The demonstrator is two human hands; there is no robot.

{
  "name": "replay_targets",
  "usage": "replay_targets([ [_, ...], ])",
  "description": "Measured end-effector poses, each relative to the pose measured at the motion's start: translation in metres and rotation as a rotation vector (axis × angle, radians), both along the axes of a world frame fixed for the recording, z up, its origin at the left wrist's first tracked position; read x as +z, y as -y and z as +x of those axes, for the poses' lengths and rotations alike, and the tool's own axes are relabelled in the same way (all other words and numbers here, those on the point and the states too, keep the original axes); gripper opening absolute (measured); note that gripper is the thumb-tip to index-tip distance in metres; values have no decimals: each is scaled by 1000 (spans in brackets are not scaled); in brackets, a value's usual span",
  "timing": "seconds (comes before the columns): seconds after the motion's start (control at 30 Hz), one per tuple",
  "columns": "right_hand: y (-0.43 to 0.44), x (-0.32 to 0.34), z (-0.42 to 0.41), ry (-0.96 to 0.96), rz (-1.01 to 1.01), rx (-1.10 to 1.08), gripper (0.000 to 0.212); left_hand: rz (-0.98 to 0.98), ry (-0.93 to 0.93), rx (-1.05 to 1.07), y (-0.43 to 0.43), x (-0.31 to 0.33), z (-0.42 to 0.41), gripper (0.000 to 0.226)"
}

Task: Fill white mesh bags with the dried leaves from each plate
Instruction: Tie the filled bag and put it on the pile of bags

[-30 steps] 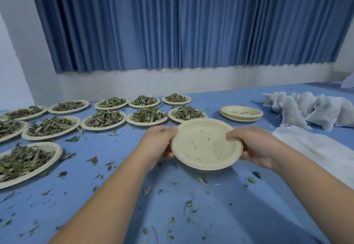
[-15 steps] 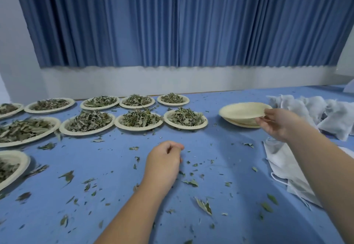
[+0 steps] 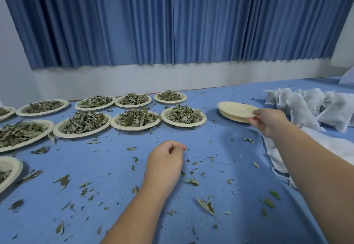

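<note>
**Head view.** The right hand (image 3: 268, 122) reaches forward and to the right. Its fingers (image 3: 252, 119) grip the near rim of an empty plate (image 3: 235, 108) lying on top of a stack (image 3: 229, 118) of empty plates. The left hand (image 3: 164, 160) rests on the table (image 3: 99, 169), its fingers (image 3: 178, 146) clenched in a fist, with nothing visible in them. Full plates (image 3: 183, 124) of dried leaves (image 3: 183, 114) stand in rows at left and centre. Filled bags (image 3: 310, 107) lie just right of the stack. Flat white fabric (image 3: 275, 153) lies beneath the right forearm. Leaf scraps (image 3: 206, 204) litter the table.
</note>
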State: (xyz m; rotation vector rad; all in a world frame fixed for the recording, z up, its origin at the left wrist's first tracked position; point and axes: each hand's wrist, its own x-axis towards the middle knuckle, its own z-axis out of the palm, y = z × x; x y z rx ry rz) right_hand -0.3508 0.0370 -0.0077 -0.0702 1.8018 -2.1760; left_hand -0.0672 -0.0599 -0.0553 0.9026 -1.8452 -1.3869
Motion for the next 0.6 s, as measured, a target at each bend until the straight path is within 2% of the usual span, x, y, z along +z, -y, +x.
replay_targets([
  [0.07, 0, -2, 1, 25, 60, -15, 30, -4, 7, 4, 1, -1, -1, 29],
  [0.27, -20, 3, 6, -23, 74, -10, 14, -35, 31, 1, 3, -3, -3, 29],
  [0.37, -38, 16, 9, -98, 150, 12, 6, -50, 49, 0, 2, -3, -3, 28],
  [0.4, -46, 20, 10, -160, 205, 23, 9, -58, 55, -2, 2, -2, -4, 28],
  [0.5, -71, 24, 16, -425, 454, 111, 18, -90, 70, -14, 0, -1, -3, 28],
  [0.57, -84, 24, 29, -584, 780, 237, 14, -104, 88, -20, -2, -1, -2, 28],
  [0.6, -88, 22, 37, -652, 987, 308, 20, -107, 96, -21, -3, 0, -1, 27],
])
